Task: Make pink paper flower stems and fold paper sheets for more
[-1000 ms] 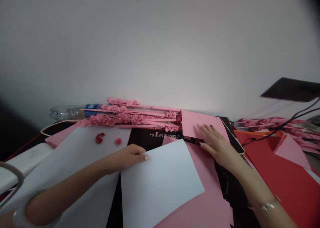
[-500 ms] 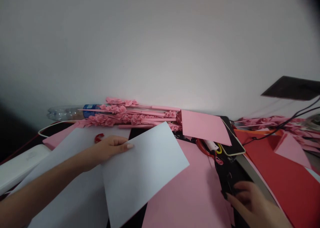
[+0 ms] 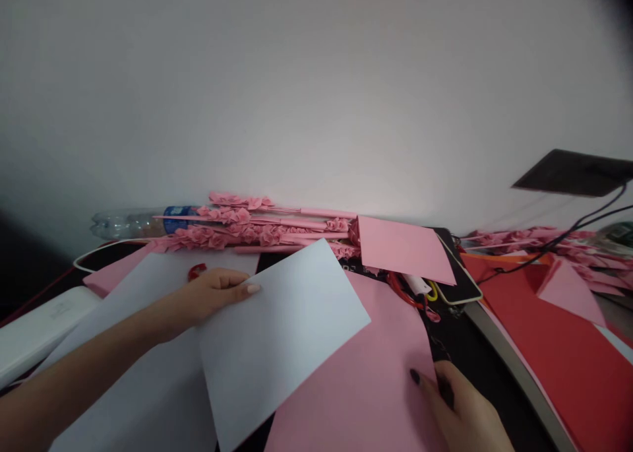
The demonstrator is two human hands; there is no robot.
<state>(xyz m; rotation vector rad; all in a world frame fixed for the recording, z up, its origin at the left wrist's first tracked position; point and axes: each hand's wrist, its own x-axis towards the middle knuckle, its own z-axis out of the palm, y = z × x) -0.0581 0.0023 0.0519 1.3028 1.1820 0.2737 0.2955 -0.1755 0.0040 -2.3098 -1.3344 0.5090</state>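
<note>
A white sheet (image 3: 281, 346) is pinched at its upper left edge by my left hand (image 3: 212, 299), with the thumb on top. Larger white paper (image 3: 163, 379) lies under my left forearm. Right of the held sheet, a pink sheet (image 3: 356, 386) lies on the dark surface, partly covered by the white one. My right hand (image 3: 457, 406) grips the pink sheet's right edge, thumb on top and fingers at the edge. A small red object (image 3: 196, 271) rests just behind my left hand.
Pink paper flowers (image 3: 232, 224) and a clear bottle (image 3: 128, 224) lie along the wall. Folded pink paper (image 3: 405, 249) covers part of a phone (image 3: 462, 280), beside red-handled scissors (image 3: 403, 292). Red paper (image 3: 554, 333) lies right; a white box (image 3: 44, 326) sits left.
My right hand has moved left from the dark surface and closed on the pink sheet's edge. The pink sheet has shifted slightly left. My left hand still holds the white sheet.
</note>
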